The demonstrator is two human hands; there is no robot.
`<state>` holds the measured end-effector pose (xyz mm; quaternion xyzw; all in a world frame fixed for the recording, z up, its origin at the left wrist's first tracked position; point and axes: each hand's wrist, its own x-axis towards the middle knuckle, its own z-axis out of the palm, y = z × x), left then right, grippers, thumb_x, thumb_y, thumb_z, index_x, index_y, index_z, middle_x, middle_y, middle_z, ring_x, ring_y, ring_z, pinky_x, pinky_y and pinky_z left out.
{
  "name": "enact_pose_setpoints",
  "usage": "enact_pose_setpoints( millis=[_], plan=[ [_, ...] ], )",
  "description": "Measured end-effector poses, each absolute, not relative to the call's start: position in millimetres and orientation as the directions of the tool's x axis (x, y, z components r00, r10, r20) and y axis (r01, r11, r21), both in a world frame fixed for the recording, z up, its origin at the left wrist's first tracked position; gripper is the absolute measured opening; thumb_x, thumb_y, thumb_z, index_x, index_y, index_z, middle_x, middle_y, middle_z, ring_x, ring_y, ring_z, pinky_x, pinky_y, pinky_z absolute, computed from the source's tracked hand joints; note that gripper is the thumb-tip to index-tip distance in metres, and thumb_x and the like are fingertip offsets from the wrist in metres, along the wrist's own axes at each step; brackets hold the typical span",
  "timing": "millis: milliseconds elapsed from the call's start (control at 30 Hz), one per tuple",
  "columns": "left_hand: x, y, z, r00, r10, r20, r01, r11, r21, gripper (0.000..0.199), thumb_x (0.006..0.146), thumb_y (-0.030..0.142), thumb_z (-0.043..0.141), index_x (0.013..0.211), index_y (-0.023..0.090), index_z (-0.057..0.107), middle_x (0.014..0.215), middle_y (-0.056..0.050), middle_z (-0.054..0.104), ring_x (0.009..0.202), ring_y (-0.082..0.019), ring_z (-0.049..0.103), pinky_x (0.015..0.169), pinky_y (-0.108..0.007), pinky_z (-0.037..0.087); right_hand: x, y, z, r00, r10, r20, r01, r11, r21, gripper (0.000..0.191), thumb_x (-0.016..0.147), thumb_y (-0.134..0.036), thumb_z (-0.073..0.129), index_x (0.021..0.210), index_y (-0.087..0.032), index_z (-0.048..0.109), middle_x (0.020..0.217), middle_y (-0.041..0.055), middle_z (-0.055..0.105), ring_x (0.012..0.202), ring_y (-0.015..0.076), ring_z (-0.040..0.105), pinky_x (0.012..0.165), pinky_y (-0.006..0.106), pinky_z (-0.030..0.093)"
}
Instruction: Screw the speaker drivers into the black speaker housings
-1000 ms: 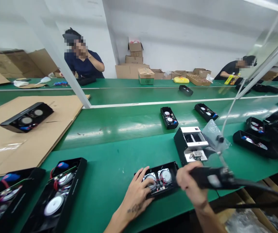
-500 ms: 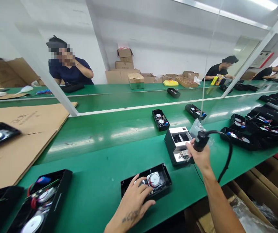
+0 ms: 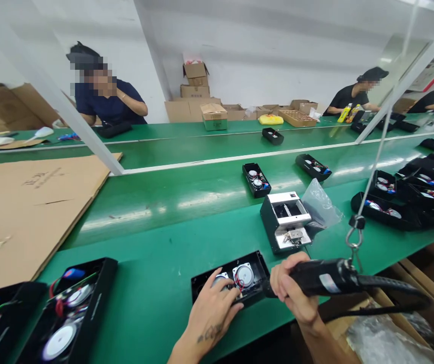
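Note:
My left hand (image 3: 212, 311) is closed over the near wall of an open black speaker housing (image 3: 261, 260), fingers inside and thumb by the outer edge. Inside that housing sit a round white-faced speaker (image 3: 244, 275) and red wires; my fingers partly cover a second speaker. My right hand (image 3: 294, 288) grips a black corded electric screwdriver (image 3: 325, 277), lying nearly level with its tip at the housing's right end. Whether the tip touches a screw is hidden. A wire with a metal hook (image 3: 354, 237) suspends the screwdriver. Behind stands a black and silver screw feeder (image 3: 285, 222).
More speaker housings (image 3: 68, 313) lie at the left, with a pile (image 3: 410, 197) at the right. Flat cardboard (image 3: 42, 202) covers the left side. A plastic bag (image 3: 319, 205) lies beside the feeder. Open cartons (image 3: 429, 288) stand below right. Co-workers (image 3: 108, 101) sit across the line.
My right hand has brought the screwdriver from the feeder down to the housing's right end, tipping it nearly level. My left hand stays on the housing. A housing over the cardboard has left view.

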<state>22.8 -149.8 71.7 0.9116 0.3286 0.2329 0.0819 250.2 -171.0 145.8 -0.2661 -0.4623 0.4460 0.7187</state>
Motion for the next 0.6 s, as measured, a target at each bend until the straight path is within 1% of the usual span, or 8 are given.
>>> enact_pose_setpoints(
  millis=[133, 300, 433, 600],
  plan=[
    [22.6, -151.4, 70.6, 0.677, 0.645, 0.355, 0.566, -0.764, 0.309, 0.004, 0.103, 0.028, 0.067, 0.107, 0.025, 0.068, 0.097, 0.001, 0.08, 0.102, -0.02, 0.076, 0.129, -0.051, 0.041, 240.0, -167.2, 130.7, 0.142, 0.904, 0.403, -0.389, 0.425, -0.817, 0.011, 0.108, -0.025, 0.06, 0.114, -0.033, 0.057, 0.064, -0.0095, 0.046, 0.047, 0.0113, 0.043, 0.048, 0.023, 0.039],
    [23.5, -153.2, 65.1, 0.639, 0.674, 0.371, 0.576, -0.739, 0.349, 0.006, 0.101, 0.031, 0.071, 0.103, 0.026, 0.068, 0.091, 0.004, 0.081, 0.103, -0.021, 0.076, 0.13, -0.051, 0.04, 238.5, -166.3, 125.8, 0.129, 0.914, 0.385, -0.388, 0.404, -0.828, 0.01, 0.108, -0.026, 0.061, 0.113, -0.032, 0.056, 0.064, -0.0095, 0.045, 0.048, 0.0112, 0.043, 0.048, 0.023, 0.039],
    [23.1, -153.7, 63.1, 0.651, 0.674, 0.348, 0.584, -0.738, 0.338, 0.006, 0.103, 0.031, 0.069, 0.106, 0.026, 0.069, 0.096, 0.002, 0.081, 0.104, -0.021, 0.076, 0.129, -0.052, 0.042, 237.9, -165.4, 122.8, 0.123, 0.917, 0.378, -0.383, 0.396, -0.835, 0.009, 0.108, -0.027, 0.061, 0.114, -0.033, 0.056, 0.064, -0.0096, 0.045, 0.048, 0.0117, 0.044, 0.048, 0.023, 0.039],
    [23.5, -154.2, 64.4, 0.651, 0.676, 0.345, 0.583, -0.737, 0.343, 0.008, 0.106, 0.032, 0.064, 0.104, 0.026, 0.069, 0.092, 0.002, 0.081, 0.103, -0.023, 0.076, 0.125, -0.055, 0.045, 237.4, -165.4, 123.8, 0.12, 0.915, 0.386, -0.384, 0.401, -0.832, 0.01, 0.107, -0.024, 0.062, 0.113, -0.031, 0.057, 0.063, -0.0095, 0.047, 0.047, 0.0117, 0.044, 0.048, 0.023, 0.04]
  ],
)
